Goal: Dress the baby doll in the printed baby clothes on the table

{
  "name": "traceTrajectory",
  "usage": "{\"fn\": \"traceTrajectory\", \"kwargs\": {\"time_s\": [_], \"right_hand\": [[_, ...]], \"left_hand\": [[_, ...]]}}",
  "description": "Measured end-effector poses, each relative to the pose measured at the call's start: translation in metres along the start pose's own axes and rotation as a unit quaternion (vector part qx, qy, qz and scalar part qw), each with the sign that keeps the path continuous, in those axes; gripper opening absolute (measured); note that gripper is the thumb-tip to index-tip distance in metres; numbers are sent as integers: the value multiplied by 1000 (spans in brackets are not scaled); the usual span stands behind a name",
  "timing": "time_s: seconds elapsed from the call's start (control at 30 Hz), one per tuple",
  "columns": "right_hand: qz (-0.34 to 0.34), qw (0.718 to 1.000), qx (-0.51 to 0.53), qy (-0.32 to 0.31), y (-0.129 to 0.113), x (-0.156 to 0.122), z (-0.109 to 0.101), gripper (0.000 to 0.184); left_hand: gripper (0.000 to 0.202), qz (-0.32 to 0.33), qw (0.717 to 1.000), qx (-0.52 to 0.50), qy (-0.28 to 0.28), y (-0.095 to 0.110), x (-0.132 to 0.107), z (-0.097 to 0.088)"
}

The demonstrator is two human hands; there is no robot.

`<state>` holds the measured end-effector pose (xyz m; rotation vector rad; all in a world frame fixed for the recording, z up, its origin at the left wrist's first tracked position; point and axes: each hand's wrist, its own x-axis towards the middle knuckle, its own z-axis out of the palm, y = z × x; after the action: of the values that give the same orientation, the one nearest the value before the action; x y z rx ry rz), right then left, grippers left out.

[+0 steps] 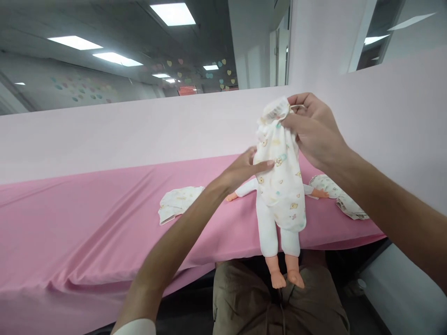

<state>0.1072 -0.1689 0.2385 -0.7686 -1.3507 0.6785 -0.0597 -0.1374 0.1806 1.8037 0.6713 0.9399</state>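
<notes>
White printed-cloth garment (282,181) held over white-bodied doll (267,232)
Right hand (314,128) pinches its gathered top, left hand (246,168) its side; a tug could slide the doll, feet (277,280) overhanging, off the pink tablecloth (122,223).

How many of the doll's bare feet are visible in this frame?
2. Both show below the printed garment, past the front edge of the pink cloth: one foot at picture left, the other foot beside it at picture right. Neither is hidden.

pale wall (122,139) | wide window (206,42) – bright light panels (172,14) in its glass | pink tablecloth (115,218) – creased
</notes>
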Motion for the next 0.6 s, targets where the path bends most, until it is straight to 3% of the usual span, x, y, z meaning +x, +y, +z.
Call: {"fn": "traceTrajectory", "kwargs": {"time_s": [0.1,0.27,0.43,0.5,0.6], "right_hand": [[42,998,-5,55,9,16,-10,21],[48,995,-49,73,57,46,-42,21],[127,983,-28,129,84,43,-55,21],[184,979,-34,85,93,33,-54,18],[233,968,-49,-74,106,11,-50,11]], "left_hand": [[39,-66,992,-85,-62,-16,-8,5],[32,-82,989,-121,-27,-12,-25,14],[35,-114,991,-72,-6,-9,-36,17],[31,-63,997,-30,30,-10,-35,15],[25,26,996,17,80,-13,-31,10]]}}
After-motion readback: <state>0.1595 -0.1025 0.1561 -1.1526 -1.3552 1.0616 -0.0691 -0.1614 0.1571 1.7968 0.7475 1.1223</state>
